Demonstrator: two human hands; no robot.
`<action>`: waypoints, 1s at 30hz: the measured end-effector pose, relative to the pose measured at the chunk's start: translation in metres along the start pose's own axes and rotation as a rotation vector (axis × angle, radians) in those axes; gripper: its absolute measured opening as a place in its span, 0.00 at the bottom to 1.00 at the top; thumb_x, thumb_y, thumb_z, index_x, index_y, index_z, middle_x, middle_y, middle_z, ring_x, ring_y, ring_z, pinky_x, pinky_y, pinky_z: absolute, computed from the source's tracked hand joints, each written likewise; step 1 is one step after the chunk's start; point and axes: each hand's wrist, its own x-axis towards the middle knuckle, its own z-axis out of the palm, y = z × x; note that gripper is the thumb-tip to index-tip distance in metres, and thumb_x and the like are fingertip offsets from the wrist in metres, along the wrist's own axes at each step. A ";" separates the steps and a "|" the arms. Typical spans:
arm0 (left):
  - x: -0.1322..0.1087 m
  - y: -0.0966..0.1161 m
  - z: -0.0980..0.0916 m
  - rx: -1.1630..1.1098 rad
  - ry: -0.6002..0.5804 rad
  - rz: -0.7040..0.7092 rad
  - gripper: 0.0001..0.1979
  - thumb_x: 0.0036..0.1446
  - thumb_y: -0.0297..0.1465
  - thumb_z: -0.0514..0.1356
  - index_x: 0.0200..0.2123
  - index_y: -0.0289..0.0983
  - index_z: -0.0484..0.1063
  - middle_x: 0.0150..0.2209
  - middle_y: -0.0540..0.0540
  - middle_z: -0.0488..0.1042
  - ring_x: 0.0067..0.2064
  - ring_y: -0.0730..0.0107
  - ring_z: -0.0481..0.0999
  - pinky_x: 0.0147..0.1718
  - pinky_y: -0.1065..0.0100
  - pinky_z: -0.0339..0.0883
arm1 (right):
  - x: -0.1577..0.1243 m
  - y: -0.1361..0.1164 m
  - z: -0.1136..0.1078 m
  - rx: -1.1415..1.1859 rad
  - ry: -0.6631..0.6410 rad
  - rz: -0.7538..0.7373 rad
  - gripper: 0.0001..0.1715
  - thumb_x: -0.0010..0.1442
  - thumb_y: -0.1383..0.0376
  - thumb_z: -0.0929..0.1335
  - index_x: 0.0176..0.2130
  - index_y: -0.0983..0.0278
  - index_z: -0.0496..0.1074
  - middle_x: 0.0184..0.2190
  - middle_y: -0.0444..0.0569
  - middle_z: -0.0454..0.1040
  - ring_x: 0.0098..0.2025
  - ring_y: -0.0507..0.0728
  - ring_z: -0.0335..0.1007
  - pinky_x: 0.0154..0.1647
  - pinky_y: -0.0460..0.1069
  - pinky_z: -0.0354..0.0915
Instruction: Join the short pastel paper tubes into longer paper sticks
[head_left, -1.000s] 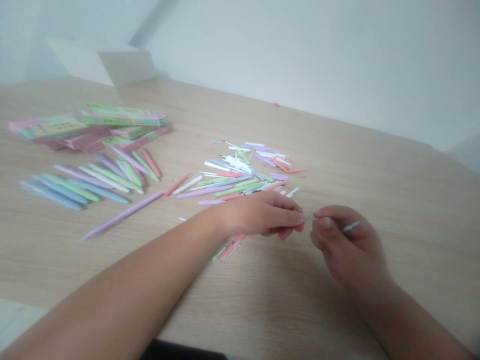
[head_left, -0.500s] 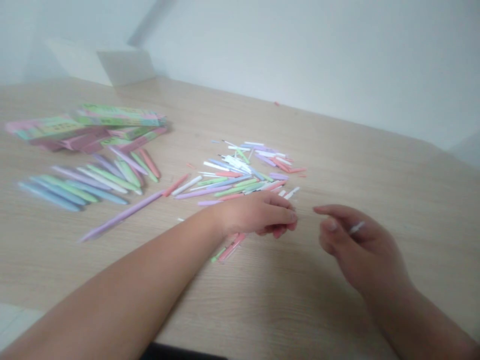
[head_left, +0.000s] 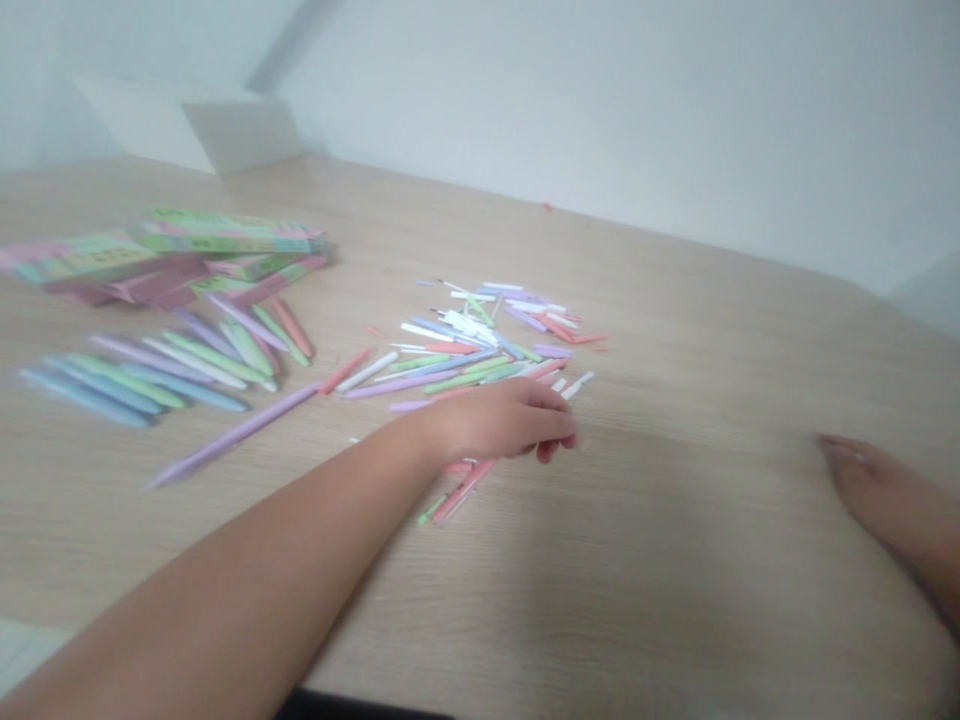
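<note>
My left hand hovers over or rests at the near right side of a pile of pastel pen parts. Its fingers are curled together, and what they hold, if anything, is hidden. Far to the right, my right hand is blurred by motion; a small pale spot shows near its fingers, too unclear to name. Red and green pieces lie just below my left wrist. A long purple pen touches a red piece left of the pile.
Several pastel pen barrels lie in a row on the wooden table at the left. Behind them are pink and green boxes. A white folded card or box stands by the wall. One small red bit lies far back.
My right hand has moved away to the right, far from my left hand. My left hand stays beside the pile, its fingers still curled. The view has shifted slightly.
</note>
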 end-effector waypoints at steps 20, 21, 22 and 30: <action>0.003 -0.005 -0.004 0.034 0.068 -0.019 0.16 0.60 0.43 0.57 0.34 0.36 0.75 0.28 0.50 0.73 0.25 0.75 0.64 0.24 0.70 0.54 | 0.040 -0.215 0.116 -0.009 -0.219 -0.184 0.22 0.71 0.58 0.61 0.58 0.58 0.75 0.60 0.52 0.75 0.63 0.64 0.69 0.67 0.66 0.63; 0.003 -0.005 -0.004 0.038 0.068 -0.014 0.16 0.60 0.43 0.57 0.34 0.36 0.75 0.27 0.50 0.73 0.25 0.75 0.64 0.24 0.70 0.54 | 0.038 -0.226 0.116 0.024 -0.216 -0.200 0.22 0.71 0.58 0.60 0.58 0.58 0.74 0.60 0.53 0.75 0.63 0.64 0.69 0.67 0.66 0.62; 0.003 -0.005 -0.004 0.042 0.067 -0.005 0.16 0.60 0.42 0.57 0.33 0.36 0.75 0.27 0.50 0.73 0.26 0.74 0.65 0.25 0.70 0.54 | 0.036 -0.235 0.116 0.051 -0.204 -0.211 0.23 0.72 0.58 0.60 0.59 0.59 0.74 0.61 0.53 0.74 0.63 0.64 0.69 0.67 0.66 0.62; 0.003 -0.005 -0.008 0.091 0.068 0.052 0.14 0.61 0.40 0.56 0.32 0.37 0.75 0.28 0.50 0.74 0.29 0.73 0.68 0.30 0.69 0.57 | 0.033 -0.233 0.088 -0.016 -0.056 -0.043 0.26 0.72 0.55 0.58 0.59 0.60 0.73 0.61 0.56 0.73 0.64 0.66 0.68 0.66 0.66 0.63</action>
